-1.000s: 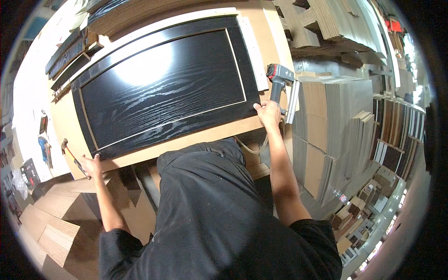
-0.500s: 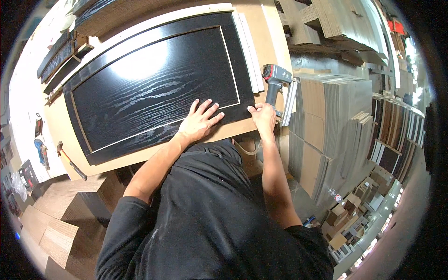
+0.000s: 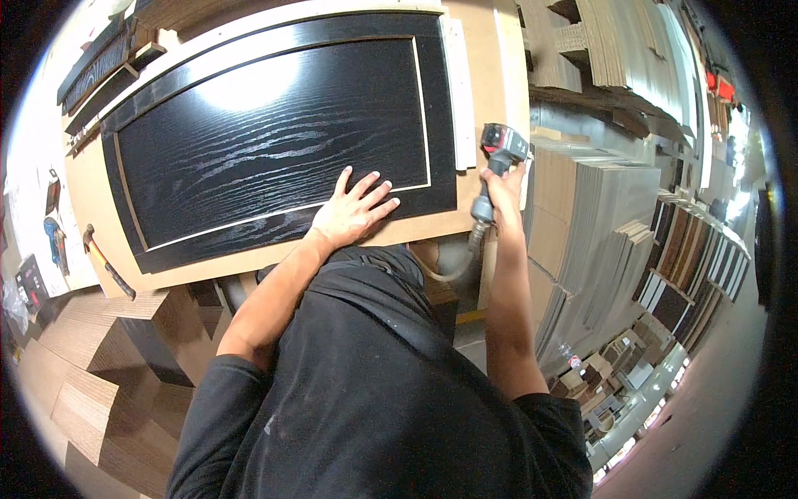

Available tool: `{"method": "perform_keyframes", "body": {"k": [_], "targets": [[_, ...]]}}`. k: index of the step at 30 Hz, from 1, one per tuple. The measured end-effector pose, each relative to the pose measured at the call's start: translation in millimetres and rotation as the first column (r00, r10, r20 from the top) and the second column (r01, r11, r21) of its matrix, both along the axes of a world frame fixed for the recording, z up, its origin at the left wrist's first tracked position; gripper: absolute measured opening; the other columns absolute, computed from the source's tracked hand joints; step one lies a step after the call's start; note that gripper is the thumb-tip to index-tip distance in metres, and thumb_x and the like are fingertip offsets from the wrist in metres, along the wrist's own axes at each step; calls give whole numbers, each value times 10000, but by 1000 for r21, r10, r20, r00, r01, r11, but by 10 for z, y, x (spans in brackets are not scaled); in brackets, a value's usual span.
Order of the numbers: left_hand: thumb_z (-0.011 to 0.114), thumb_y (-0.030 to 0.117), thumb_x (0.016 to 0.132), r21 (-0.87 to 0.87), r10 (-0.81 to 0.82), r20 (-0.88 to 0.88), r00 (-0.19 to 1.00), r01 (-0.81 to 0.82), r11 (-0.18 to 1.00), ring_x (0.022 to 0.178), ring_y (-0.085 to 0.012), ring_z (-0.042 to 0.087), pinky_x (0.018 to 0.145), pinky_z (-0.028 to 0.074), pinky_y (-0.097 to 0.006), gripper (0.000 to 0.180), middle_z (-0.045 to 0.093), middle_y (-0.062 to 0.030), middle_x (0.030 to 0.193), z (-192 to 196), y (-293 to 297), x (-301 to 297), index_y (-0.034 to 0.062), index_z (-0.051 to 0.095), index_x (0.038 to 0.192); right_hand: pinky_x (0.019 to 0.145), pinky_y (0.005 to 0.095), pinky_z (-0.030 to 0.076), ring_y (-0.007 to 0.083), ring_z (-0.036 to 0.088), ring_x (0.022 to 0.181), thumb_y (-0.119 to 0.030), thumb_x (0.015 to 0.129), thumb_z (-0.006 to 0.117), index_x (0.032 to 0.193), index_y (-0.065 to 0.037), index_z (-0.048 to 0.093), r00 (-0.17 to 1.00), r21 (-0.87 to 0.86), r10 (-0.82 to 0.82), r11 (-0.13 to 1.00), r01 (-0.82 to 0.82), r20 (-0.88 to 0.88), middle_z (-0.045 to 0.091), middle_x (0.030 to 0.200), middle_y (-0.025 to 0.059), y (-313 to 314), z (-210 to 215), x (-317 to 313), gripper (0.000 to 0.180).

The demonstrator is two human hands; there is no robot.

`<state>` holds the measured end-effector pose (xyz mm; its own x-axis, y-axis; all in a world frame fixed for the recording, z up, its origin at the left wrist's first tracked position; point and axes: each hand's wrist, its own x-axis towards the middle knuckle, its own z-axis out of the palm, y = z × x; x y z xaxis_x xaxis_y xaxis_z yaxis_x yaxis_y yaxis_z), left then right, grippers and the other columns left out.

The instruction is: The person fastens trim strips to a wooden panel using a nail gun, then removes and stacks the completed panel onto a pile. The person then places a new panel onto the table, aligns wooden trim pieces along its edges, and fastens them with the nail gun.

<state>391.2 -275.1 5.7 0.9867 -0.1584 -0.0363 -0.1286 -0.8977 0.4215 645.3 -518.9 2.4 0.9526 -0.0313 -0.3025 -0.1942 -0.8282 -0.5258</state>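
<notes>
A black wood-grain cabinet door [image 3: 274,150] lies on the workbench, with a raised frame around its centre and pale strips along some inner edges. My left hand [image 3: 345,214] rests flat on its near edge, fingers spread. Right of the door, my right hand [image 3: 504,195] is wrapped around the handle of a grey and black nail gun [image 3: 503,143]. An air hose [image 3: 453,273] runs from the handle's lower end down past the bench edge. A white strip [image 3: 463,100] lies along the door's right side.
A hammer [image 3: 108,262] with an orange and black handle lies at the bench's left end, near a blue tool [image 3: 56,241]. Dark trim pieces [image 3: 100,71] sit at the far left. Stacked flat boards [image 3: 590,208] stand right of the bench, and brown panels [image 3: 108,349] at lower left.
My right hand has left the door's near right corner and taken hold of the nail gun, which is now lifted and turned slightly. My left hand stays on the door.
</notes>
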Motion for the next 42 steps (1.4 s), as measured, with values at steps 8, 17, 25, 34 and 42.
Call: {"method": "perform_keyframes", "body": {"k": [8,17,25,34,42], "targets": [[658,385,900,-30,59,26,998,-58,998,1431,-284,378,1169,218,-651,536,481,-27,1500,-34,51,-57,295,535,1414,437,288,447,146,540,477,7,805,647,1038,-23,648,898,476,15,852,218,-439,585,662,39,-5,1478,-527,234],[663,414,897,-53,47,10,999,-47,997,1428,-282,384,1177,212,-643,531,489,-18,1493,9,24,-21,297,550,1403,448,259,439,96,549,538,49,750,615,998,0,617,920,306,291,929,-206,-264,603,763,21,68,1269,-1021,253],[657,392,909,-63,52,1,999,-52,997,1426,-280,386,1182,208,-638,521,496,-17,1487,34,50,-33,291,550,1408,798,352,524,187,670,857,-81,741,682,1018,17,685,896,132,235,971,-199,-376,714,891,108,89,1282,-1036,294],[671,379,899,-82,70,10,998,-69,994,1415,-276,403,1176,217,-638,488,523,-16,1462,23,35,-30,282,588,1370,766,385,538,261,706,845,-112,733,695,1006,7,693,887,23,223,972,-234,-404,726,880,156,226,1400,-1066,297],[677,371,887,-71,59,12,998,-59,996,1422,-278,392,1173,228,-635,498,508,-15,1477,49,44,-17,280,589,1369,744,433,547,321,734,832,-115,744,719,928,13,711,919,2,374,926,-377,-127,724,813,201,327,1422,-1141,224]]}}
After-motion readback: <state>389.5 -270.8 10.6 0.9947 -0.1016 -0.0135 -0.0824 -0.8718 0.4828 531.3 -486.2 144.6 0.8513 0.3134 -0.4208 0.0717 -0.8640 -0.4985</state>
